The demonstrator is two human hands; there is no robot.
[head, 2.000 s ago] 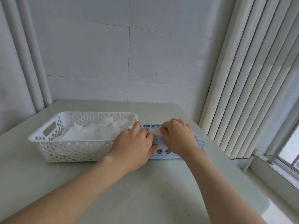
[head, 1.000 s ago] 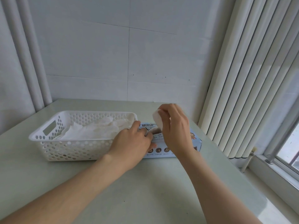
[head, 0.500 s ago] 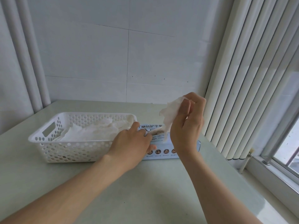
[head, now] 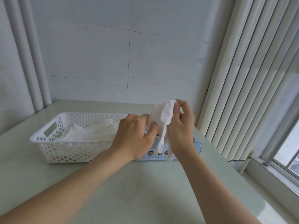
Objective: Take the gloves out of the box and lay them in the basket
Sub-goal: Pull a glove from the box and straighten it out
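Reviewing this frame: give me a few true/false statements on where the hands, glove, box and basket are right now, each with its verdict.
1. The right hand pinches a white glove above the box. True.
2. The basket is empty. False: white gloves already lie in it.
3. The box stands on the basket's left. False: it stands on its right.
4. The held glove dangles in front of the box. True.
5. The left hand rests inside the basket. False: it is raised at the box, beside the glove.
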